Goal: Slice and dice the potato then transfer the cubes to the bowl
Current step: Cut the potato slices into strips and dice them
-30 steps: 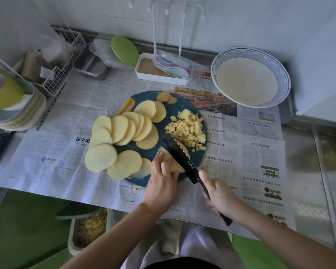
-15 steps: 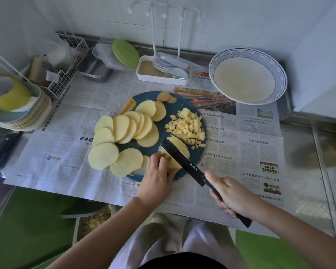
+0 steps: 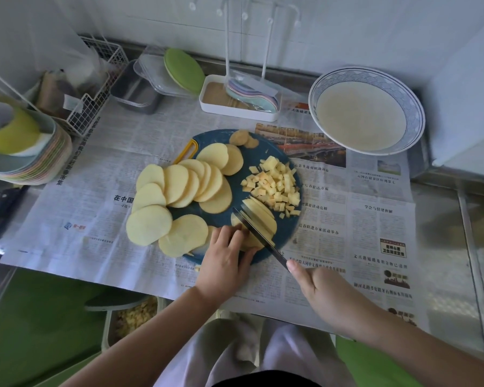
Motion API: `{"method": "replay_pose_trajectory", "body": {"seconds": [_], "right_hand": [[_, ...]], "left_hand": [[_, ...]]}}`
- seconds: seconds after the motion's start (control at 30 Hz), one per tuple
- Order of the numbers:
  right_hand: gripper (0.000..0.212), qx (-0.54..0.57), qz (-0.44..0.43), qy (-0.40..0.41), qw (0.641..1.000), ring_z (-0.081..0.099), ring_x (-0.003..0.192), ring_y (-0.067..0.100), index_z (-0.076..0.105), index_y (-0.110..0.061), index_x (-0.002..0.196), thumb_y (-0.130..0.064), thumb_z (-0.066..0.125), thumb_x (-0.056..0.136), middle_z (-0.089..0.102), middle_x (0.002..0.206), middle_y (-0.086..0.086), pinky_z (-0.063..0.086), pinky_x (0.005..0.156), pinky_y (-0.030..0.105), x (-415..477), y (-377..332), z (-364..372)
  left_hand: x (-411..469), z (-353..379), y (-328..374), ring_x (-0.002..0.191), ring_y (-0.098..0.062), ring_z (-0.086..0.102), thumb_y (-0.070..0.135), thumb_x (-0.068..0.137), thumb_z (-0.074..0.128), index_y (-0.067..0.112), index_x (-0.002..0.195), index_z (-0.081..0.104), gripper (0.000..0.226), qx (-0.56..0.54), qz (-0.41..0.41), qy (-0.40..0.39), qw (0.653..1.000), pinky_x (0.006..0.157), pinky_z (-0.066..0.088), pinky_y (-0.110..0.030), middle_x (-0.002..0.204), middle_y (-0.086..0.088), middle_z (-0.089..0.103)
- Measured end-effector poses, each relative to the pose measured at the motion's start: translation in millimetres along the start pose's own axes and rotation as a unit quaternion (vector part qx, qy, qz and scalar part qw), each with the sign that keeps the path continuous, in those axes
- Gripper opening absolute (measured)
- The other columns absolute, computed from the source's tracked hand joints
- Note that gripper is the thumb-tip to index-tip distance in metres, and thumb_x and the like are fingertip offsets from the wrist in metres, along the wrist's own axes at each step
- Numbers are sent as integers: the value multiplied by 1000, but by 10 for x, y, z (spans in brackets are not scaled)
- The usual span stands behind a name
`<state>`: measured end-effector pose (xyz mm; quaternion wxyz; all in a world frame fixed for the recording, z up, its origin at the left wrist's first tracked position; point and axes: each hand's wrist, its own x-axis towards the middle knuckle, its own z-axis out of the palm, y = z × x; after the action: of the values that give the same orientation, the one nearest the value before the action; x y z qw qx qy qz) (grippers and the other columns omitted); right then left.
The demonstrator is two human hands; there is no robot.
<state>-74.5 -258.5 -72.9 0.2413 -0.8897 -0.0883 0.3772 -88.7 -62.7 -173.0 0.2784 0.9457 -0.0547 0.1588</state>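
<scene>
Closest to the camera, the right hand [image 3: 327,291] is wrapped around the knife [image 3: 260,237] handle, fingers closed tight on it, with the blade angled up-left across the board. Just left of it, the left hand [image 3: 227,258] holds down the half-cut slices [image 3: 263,216], bent fingers bunched together and touching the blade's side. Strips are already fanned out on the blade's far side. All this sits on the blue cutting board [image 3: 287,233], on top of newspaper [image 3: 375,219]. Further back there's a pile of cubes [image 3: 274,185] on the board's right, with round slices [image 3: 185,185] overlapping on the left and spilling over the edge. The bowl [image 3: 415,115] sits at the far right, well apart from the cubes.
</scene>
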Motion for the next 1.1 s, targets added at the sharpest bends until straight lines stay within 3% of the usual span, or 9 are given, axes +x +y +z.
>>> {"method": "replay_pose_trajectory", "body": {"seconds": [0.23, 0.47, 0.63, 0.8, 1.1], "right_hand": [[57, -47, 26, -2, 999, 29, 42, 8, 32, -17, 58, -52, 15, 99, 30, 49, -5, 30, 51, 23, 44, -121, 54], [57, -47, 39, 20, 998, 28, 34, 8, 31, -17, 56, -51, 16, 99, 29, 46, -6, 30, 46, 19, 141, -131, 133], [61, 36, 41, 31, 998, 28, 30, 7, 33, -17, 55, -62, 13, 90, 29, 42, -6, 28, 47, 20, 202, 12, 221], [66, 193, 58, -2, 979, 38, 34, 14, 44, -11, 61, -67, 20, 87, 37, 41, -1, 39, 42, 24, 251, 127, 145], [66, 211, 36, -29, 976, 34, 35, 16, 42, -9, 63, -67, 25, 88, 35, 44, 3, 38, 39, 23, 68, 76, -63]], "left_hand": [[18, -4, -3, 79, -17, 39, 31, 91, 52, 7, 92, 59, 25, -4, 1, -5, 1000, 72, 38, -23, 92, -6, 53], [9, 27, -21, 81, -18, 42, 30, 90, 52, 7, 93, 58, 24, -9, -4, -10, 1000, 76, 35, -21, 95, -7, 55], [2, 30, -52, 85, -17, 45, 34, 90, 53, 10, 102, 55, 26, -15, -4, -8, 1000, 78, 40, -23, 99, -6, 54], [-19, 30, -59, 88, -17, 46, 35, 91, 54, 9, 103, 54, 29, -40, -9, 19, 999, 78, 41, -22, 100, -10, 52], [-41, 4, -134, 90, -17, 49, 29, 93, 54, 12, 104, 50, 21, -52, 26, 10, 998, 80, 46, -22, 106, -5, 48]]}}
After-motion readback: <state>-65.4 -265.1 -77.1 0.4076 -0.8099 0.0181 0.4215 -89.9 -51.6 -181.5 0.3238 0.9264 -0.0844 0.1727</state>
